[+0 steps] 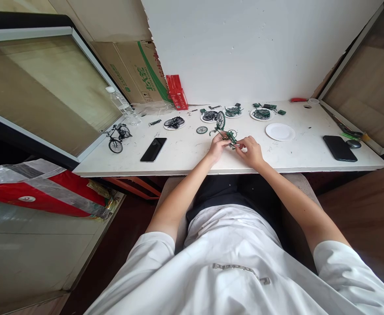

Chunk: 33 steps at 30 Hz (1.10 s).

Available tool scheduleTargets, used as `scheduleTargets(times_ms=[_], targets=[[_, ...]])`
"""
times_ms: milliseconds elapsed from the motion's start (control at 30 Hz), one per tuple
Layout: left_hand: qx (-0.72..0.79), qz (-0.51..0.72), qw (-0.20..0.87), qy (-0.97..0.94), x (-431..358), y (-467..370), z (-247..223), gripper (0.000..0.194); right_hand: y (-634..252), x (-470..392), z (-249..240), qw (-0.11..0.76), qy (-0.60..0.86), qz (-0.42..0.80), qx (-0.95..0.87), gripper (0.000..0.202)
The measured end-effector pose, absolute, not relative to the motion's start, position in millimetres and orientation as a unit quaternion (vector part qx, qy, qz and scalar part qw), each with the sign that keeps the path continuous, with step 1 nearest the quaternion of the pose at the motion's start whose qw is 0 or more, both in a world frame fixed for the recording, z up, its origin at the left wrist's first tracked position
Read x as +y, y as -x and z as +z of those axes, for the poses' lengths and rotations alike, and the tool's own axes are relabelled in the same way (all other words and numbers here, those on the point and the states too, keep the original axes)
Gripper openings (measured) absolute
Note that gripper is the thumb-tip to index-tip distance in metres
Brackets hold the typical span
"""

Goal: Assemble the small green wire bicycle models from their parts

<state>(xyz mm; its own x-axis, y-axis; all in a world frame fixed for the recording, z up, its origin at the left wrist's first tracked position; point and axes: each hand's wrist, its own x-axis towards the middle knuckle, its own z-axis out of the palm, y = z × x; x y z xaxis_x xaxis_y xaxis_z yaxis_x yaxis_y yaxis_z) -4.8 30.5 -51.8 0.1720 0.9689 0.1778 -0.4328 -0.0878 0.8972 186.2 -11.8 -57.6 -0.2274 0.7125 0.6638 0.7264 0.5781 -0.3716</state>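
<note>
Both hands hold a green model bicycle (230,136) over the front middle of the white table. My left hand (217,148) is closed around its frame, and one spoked wheel (220,120) stands up beyond the fingers. From the other side my right hand (250,150) pinches at the model's near end; fingers hide the exact part. A loose green wheel (201,130) lies flat just left of the hands. Behind them, paper plates carry black parts (210,115) and green parts (233,111). At the left stands a black model bicycle (119,137) on its wheels.
A phone (153,149) lies left of the hands. To the right are a white paper plate (280,131), another phone (339,148) and scissors (347,130). A water bottle (123,106) and a red box (177,92) stand at the back left.
</note>
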Motion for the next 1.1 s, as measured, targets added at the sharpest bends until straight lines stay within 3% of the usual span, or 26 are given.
scheduleTargets(times_ms=[467, 800, 1100], targets=[[0.258, 0.514, 0.636, -0.514, 22.7, 10.9, -44.3, 0.037, -185.8, -16.0, -52.9, 0.452, 0.479, 0.029, -0.752, 0.017], [0.260, 0.525, 0.644, -0.491, 26.4, 8.8, -47.4, 0.041, -188.4, -16.5, -49.9, 0.489, 0.456, 0.119, -0.734, 0.036], [0.265, 0.524, 0.643, -0.492, 28.1, 10.5, -49.0, 0.057, -188.0, -15.0, -51.4, 0.475, 0.458, 0.075, -0.748, 0.038]])
